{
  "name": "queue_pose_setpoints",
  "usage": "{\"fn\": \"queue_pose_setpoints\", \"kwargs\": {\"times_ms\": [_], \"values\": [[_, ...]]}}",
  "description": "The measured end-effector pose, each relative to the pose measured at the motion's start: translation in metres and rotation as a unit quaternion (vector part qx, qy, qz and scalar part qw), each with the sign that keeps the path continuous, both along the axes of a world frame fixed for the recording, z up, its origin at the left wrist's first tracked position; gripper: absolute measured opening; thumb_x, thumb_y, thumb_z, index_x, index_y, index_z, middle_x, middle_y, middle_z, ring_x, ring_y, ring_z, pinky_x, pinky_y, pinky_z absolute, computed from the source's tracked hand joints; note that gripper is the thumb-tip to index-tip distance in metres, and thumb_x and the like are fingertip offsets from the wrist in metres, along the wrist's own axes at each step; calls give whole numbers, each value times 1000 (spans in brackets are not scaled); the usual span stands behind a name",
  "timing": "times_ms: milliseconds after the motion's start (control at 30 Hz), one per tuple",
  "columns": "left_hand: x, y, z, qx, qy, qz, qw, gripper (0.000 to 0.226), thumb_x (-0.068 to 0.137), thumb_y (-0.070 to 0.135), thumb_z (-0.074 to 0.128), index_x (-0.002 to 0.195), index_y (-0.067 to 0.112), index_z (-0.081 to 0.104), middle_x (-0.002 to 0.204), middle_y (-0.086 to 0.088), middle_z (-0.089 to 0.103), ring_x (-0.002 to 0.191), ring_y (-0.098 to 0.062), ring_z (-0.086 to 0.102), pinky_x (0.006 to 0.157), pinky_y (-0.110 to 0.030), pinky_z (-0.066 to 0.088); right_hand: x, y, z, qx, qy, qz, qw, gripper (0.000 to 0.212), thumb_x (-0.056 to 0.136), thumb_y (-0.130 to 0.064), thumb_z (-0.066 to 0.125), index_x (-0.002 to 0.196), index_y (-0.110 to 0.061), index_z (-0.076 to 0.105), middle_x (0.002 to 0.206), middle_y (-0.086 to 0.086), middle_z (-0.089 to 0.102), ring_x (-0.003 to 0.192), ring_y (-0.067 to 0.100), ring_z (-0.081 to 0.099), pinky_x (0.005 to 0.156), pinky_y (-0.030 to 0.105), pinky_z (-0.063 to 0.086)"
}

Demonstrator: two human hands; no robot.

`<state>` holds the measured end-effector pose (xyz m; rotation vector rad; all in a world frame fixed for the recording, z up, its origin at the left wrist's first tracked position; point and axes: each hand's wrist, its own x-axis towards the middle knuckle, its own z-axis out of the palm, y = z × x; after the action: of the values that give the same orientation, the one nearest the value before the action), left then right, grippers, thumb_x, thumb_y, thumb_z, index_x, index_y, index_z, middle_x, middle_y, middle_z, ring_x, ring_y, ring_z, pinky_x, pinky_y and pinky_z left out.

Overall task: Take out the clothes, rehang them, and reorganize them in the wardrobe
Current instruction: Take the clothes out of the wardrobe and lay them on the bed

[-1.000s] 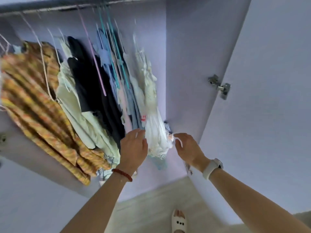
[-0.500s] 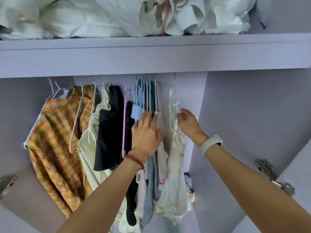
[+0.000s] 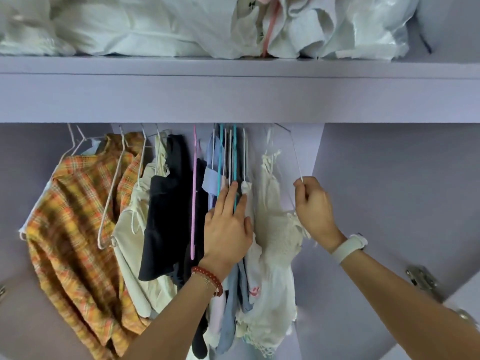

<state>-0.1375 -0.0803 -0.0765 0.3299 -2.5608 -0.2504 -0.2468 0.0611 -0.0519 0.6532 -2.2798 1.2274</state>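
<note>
Head view: the left hand (image 3: pixel 227 229), fingers straight, is pressing flat against the packed clothes (image 3: pixel 228 294) hanging on teal hangers (image 3: pixel 220 157), holding them leftward. The right hand (image 3: pixel 313 203) is pinching the lower end of a white wire hanger (image 3: pixel 296 157) carrying a cream lace top (image 3: pixel 275 242), rightmost in the wardrobe. An orange plaid shirt (image 3: pixel 70 229) is hanging far left. White bags (image 3: pixel 130 24) are sitting on the shelf (image 3: pixel 233 71) above.

Home bedroom wardrobe (image 3: pixel 233 100), lilac panels, hung clothes (image 3: pixel 78 216), bagged bedding (image 3: pixel 130 24) on shelf
</note>
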Motion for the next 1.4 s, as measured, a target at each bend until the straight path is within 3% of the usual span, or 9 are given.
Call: {"fn": "queue_pose_setpoints", "kwargs": {"times_ms": [233, 400, 600, 700, 867, 967, 1067, 1167, 1400], "values": [[1, 17, 10, -107, 51, -23, 993, 41, 74, 12, 67, 115, 6, 63, 132, -21, 51, 128, -40, 40, 100, -70, 19, 57, 76, -62, 64, -73, -42, 994, 33, 94, -25, 46, 62, -18, 39, 45, -2, 40, 42, 15, 41, 50, 33, 36], [15, 51, -5, -104, 97, -202, 969, 44, 78, 7, 66, 120, 0, 57, 128, -21, 54, 124, -38, 47, 102, -61, 30, 136, 157, -82, 162, -86, -157, 970, 42, 91, -22, 52, 53, -20, 37, 43, 10, 52, 44, 31, 54, 49, 37, 47], [33, 121, -50, -44, -109, -359, 926, 57, 98, 37, 30, 148, 19, 8, 156, -3, 0, 143, -27, -4, 113, -50, 3, 259, 235, -88, 228, -37, -206, 951, 44, 92, -39, 43, 65, -10, 60, 39, 4, 45, 37, 26, 47, 39, 25, 41], [47, 158, -68, -28, -125, -442, 888, 52, 98, 37, 27, 147, 26, 11, 156, 4, 2, 143, -22, -8, 112, -52, -3, 312, 269, -79, 268, 0, -234, 934, 60, 96, -44, 22, 72, -9, 65, 38, 3, 44, 35, 26, 46, 35, 21, 37], [81, 247, -68, 14, -106, -575, 811, 46, 98, 27, 39, 142, 18, 32, 149, -3, 31, 142, -24, 15, 112, -50, 9, 403, 328, -68, 328, -3, -330, 885, 41, 95, -33, 32, 85, -9, 64, 41, 2, 50, 35, 25, 47, 35, 24, 37], [112, 298, -64, 20, -87, -643, 760, 24, 95, 18, 47, 115, 7, 58, 114, -9, 61, 114, -30, 53, 97, -47, 37, 456, 367, -66, 353, -20, -390, 850, 41, 96, -33, 30, 88, -10, 63, 43, 2, 51, 34, 25, 47, 33, 25, 37], [156, 340, -61, -12, -116, -705, 700, 20, 98, 24, 40, 94, 12, 56, 88, 3, 55, 70, -22, 57, 63, -28, 37, 507, 406, -68, 338, -10, -497, 799, 51, 98, -34, 27, 80, -7, 67, 44, 0, 54, 32, 22, 47, 33, 20, 34], [211, 390, -61, -6, -133, -749, 649, 20, 98, 29, 36, 88, 18, 48, 80, 11, 46, 61, -18, 50, 55, -24, 30, 554, 448, -70, 293, -7, -608, 738, 35, 90, -26, 39, 81, -6, 67, 55, 2, 63, 39, 23, 55, 42, 18, 36], [310, 540, -32, 126, -104, -702, 693, 24, 97, 25, 40, 79, 19, 55, 74, 9, 55, 60, -10, 49, 52, -17, 36, 640, 556, -43, 245, -28, -711, 658, 29, 91, -22, 45, 84, 1, 62, 70, 15, 67, 59, 30, 63, 55, 29, 44]]}}
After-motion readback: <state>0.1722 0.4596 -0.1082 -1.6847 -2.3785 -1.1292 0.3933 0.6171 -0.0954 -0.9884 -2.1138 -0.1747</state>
